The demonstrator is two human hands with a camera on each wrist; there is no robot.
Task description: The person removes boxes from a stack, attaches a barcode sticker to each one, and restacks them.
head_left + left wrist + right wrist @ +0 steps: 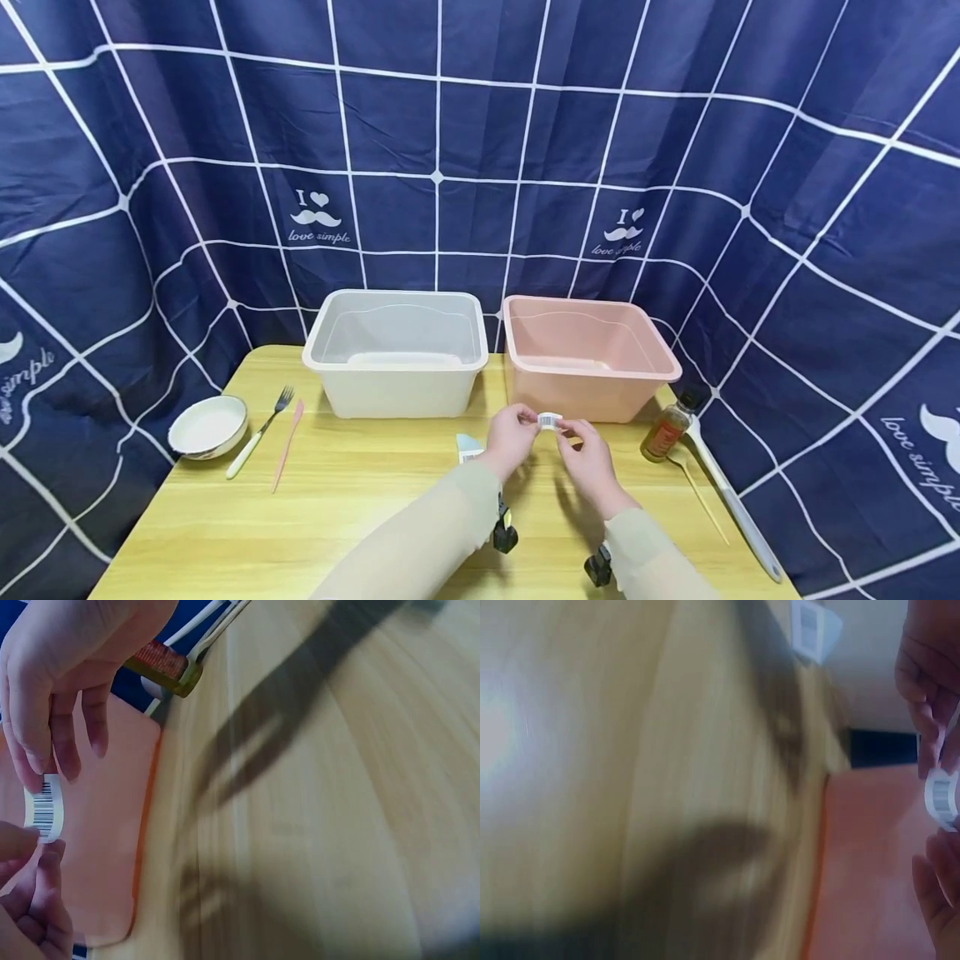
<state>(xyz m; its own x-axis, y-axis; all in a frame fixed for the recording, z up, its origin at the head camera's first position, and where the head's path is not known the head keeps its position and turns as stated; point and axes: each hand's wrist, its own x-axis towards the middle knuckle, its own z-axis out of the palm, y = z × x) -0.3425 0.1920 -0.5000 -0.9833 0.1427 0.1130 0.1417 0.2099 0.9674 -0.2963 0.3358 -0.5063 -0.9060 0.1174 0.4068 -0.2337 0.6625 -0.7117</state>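
In front of the pink bin, a small curved white barcode label [550,421] is stretched between my two hands. My left hand [513,440] pinches its left end between thumb and fingertips, and my right hand [590,467] pinches the right end. The label's black bars [43,808] face up in the left wrist view, where my right hand [71,671] is above and my left [34,915] below. Beside my left wrist lies a pale blue piece with another barcode [468,448], partly hidden by the sleeve.
White bin [397,392] and pink bin [573,392] stand at the back. On the left are a bowl [208,427], a fork [258,433] and a pink knife [288,446]. On the right are a dark-capped bottle [666,431], a golden spoon [697,487] and a long grey-and-white handled utensil [735,500].
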